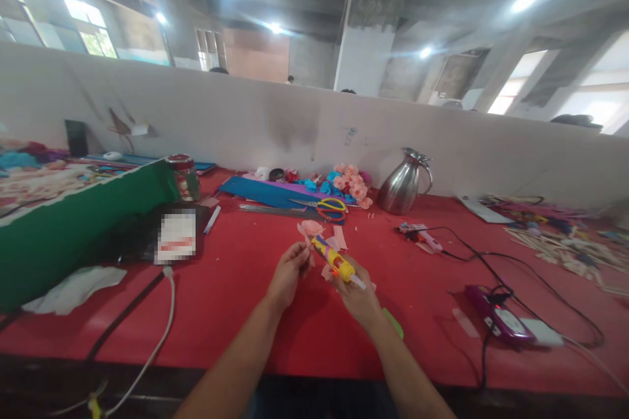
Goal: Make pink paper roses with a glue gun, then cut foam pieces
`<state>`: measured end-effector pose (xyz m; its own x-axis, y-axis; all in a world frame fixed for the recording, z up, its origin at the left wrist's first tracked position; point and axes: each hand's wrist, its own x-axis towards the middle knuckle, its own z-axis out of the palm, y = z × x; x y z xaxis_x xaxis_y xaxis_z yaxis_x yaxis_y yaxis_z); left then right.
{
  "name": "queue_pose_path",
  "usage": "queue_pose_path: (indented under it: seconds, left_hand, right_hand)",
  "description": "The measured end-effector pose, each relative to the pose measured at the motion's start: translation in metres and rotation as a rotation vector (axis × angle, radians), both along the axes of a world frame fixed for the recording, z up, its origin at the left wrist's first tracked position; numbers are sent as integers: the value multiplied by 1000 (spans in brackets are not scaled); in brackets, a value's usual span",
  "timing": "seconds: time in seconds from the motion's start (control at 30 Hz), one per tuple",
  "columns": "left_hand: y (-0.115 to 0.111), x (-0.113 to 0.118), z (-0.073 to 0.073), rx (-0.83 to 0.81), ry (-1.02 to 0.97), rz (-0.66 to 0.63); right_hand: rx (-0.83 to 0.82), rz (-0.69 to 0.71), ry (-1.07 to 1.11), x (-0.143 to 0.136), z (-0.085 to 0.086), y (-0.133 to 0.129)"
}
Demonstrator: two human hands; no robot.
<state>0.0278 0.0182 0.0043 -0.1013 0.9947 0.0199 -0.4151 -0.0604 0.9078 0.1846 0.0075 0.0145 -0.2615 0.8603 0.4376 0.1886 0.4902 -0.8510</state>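
My left hand (289,268) is closed, with thumb and fingers pinched at the lower side of a pink paper flower (311,228). My right hand (356,291) is wrapped round a yellow glue gun (335,260), its front end angled toward the flower. A clear glue stick (358,282) pokes out of the rear, and a small red light glows on the body. Strips of pink paper (339,237) lie on the red table just beyond the glue gun. Part of a lime-green object (393,323) shows beside my right forearm.
Scissors (330,209) rest by blue sheets (265,194) and a bunch of pink flowers (351,183). A metal jug (400,186) and a lidded jar (184,180) stand farther back. Cables trail right around a purple power strip (498,319). A green divider (88,229) borders the left.
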Motion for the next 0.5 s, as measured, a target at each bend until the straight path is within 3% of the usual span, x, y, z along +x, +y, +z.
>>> queue_pose_path:
  seconds: [0.23, 0.5]
  left_hand:
    - [-1, -1, -1, 12, -3, 11]
    - [-1, -2, 0, 23, -11, 7]
  right_hand:
    - [-76, 19, 11, -1, 4, 0]
    - [18, -27, -1, -1, -5, 1]
